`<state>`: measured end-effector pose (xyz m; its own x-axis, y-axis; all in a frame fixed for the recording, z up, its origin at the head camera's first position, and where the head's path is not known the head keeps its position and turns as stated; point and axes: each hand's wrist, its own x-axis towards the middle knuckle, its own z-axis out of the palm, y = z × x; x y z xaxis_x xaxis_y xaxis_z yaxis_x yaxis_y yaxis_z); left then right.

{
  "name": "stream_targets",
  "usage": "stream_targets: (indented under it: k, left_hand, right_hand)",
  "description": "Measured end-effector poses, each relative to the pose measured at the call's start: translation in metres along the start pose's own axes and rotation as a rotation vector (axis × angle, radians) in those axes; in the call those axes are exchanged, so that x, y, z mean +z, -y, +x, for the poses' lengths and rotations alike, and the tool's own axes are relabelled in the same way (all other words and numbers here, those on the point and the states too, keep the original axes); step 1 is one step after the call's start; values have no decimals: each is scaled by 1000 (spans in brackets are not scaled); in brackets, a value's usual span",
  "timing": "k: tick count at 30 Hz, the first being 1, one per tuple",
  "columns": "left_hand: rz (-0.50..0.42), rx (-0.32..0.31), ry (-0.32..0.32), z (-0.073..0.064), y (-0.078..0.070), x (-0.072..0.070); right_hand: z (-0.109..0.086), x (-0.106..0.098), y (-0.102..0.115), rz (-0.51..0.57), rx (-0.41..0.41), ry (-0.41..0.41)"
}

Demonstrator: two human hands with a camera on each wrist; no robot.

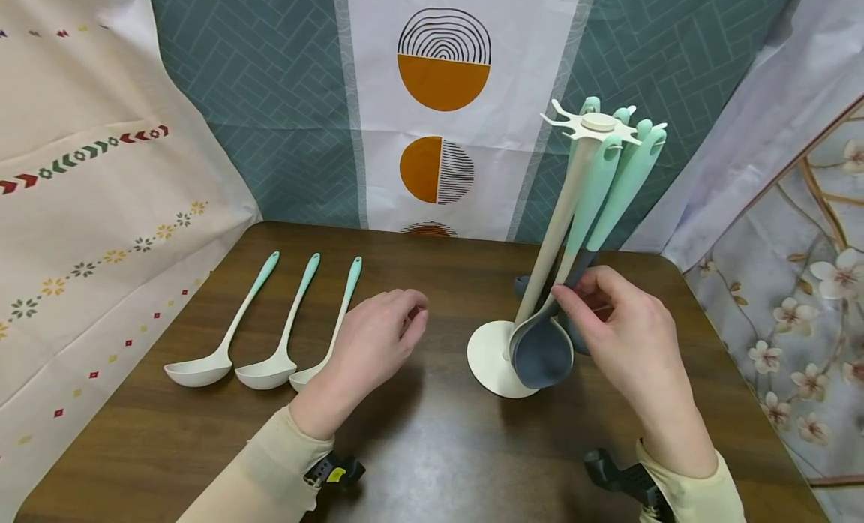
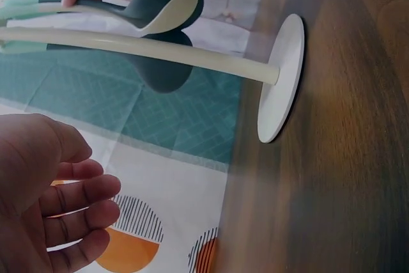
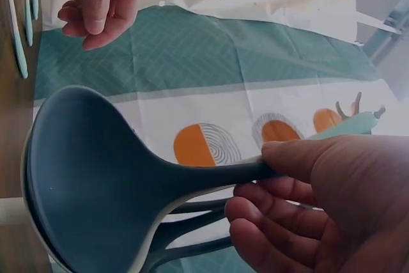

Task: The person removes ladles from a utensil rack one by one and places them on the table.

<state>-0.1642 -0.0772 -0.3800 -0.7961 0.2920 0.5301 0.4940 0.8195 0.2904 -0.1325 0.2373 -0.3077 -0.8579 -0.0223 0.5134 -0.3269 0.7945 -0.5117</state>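
Note:
My right hand pinches the neck of a dark grey-blue ladle with a mint handle, between thumb and fingers. Its bowl lies against a cream-white ladle behind it, whose rim shows in the right wrist view. Both handles reach up to the hooked top of a cream utensil stand. More mint-handled utensils hang behind, largely hidden. My left hand hovers over the table, fingers loosely curled around nothing, near the rightmost of three white ladles.
The other two white ladles lie side by side on the left of the brown wooden table. The stand's round base sits right of centre. Patterned cloths hang behind and at both sides.

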Motion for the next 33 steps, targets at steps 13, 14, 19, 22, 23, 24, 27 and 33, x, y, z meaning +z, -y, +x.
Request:
stream_targets:
  k: [13,14,19,22,23,24,27,33]
  left_hand:
    - [-17,-34,10,-7,4,-5]
    - [-18,-40,13,-7,5,-5]
    - [-12,-53,15,-8,7,-7]
    - [-7,-53,13,-8,7,-8]
    - [-7,-54,13,-9,7,-8]
    - [-6,-56,14,-9,7,-8]
    - [-3,-68,20,-10,8,-8]
    - [-9,-77,28,-9,9,-9]
  right_hand:
    - [-1,18,8,41,-5,-33]
    - [-2,19,9,45,-10,-35]
    - [-4,25,16,64,-33,-42]
    - [-3,26,19,39,-48,-48]
    - [-2,26,19,27,-51,-49]
    - [-1,25,20,18,-48,-47]
    - [1,20,17,8,-24,-57]
    - [4,16,10,56,55,-43]
